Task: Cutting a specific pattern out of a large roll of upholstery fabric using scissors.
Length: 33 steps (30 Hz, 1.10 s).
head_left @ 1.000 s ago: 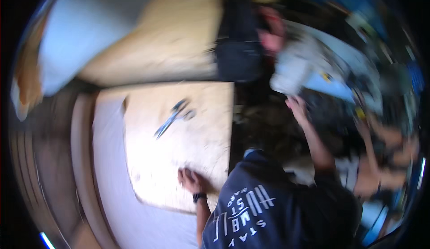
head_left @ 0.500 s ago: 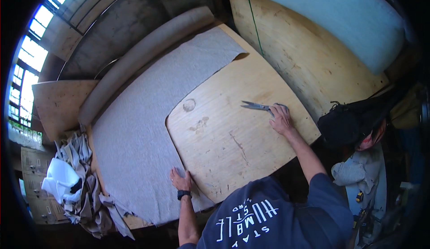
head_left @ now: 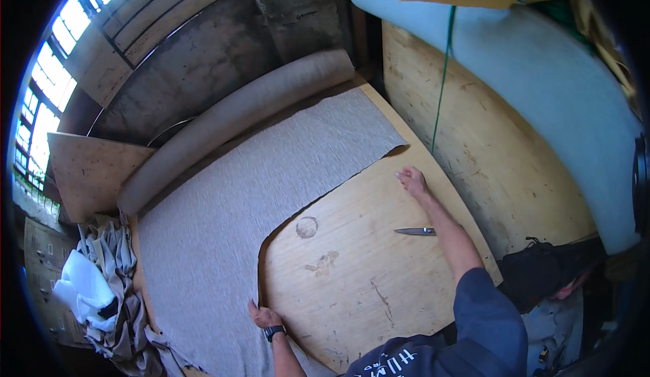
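A large sheet of grey-brown fabric (head_left: 217, 221) covers the left and far parts of the wooden table, its cut edge curving around bare wood. At the near end of that edge, my left hand (head_left: 263, 315) grips the fabric, thumb on top, and the edge beside it is slightly lifted. My right hand (head_left: 412, 182) hovers over the wood near the fabric's far right corner, holding nothing, its fingers loosely bent and apart. Below it lie scissors (head_left: 414, 231); their blades show, while my right forearm hides the handles.
A thick fabric roll (head_left: 237, 116) lies along the table's far side. Crumpled cloth scraps (head_left: 128, 302) and white material (head_left: 87, 285) hang at the left edge. Beyond the right edge lean a wooden board (head_left: 487, 147) and a pale blue roll (head_left: 542, 92), with a green cord (head_left: 441, 86) hanging down.
My right hand has let go of the scissors, leaving them on the table, and has moved toward the fabric's far corner. My left hand, flat on the fabric before, now grips its edge.
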Tool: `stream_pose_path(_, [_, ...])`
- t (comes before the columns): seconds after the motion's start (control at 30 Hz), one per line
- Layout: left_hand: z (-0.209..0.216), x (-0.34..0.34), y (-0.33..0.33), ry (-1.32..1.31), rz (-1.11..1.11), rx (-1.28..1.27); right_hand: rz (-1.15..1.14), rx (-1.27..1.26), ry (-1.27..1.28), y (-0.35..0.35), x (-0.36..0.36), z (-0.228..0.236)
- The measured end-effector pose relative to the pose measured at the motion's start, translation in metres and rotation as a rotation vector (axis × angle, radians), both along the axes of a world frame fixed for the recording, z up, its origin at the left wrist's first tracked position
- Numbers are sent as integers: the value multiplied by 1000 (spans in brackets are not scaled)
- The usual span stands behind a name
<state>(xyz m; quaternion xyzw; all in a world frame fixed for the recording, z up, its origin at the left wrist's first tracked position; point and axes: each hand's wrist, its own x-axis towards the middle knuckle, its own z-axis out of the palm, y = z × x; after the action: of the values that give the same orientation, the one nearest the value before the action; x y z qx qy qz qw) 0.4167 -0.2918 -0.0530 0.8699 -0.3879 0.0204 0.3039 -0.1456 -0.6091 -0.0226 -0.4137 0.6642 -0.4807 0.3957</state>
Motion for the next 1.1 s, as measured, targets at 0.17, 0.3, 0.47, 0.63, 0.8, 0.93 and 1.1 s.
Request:
stream_pose_path(0.17, [3, 48, 48, -519, -320, -145, 854, 136, 431, -15, 90, 80])
stream_pose_path(0.3, [10, 1, -39, -5, 40, -7, 700, 128, 741, 120, -4, 71])
stream_pose_path(0.47, [43, 12, -6, 35, 138, 3, 658, -56, 978, 182, 0, 51])
stream_pose_path(0.63, [44, 14, 15, 120, 53, 9, 625, 75, 1096, 192, 16, 45])
stream_pose_path(0.8, [95, 45, 82, 92, -310, -113, 579, 104, 1023, 239, 19, 30])
stream_pose_path(0.93, [50, 167, 209, 59, 290, -354, 493, 83, 1072, 271, 51, 27])
stream_pose_path(1.1, [21, 319, 346, 115, 824, -234, 541, 240, 1146, 267, 74, 23])
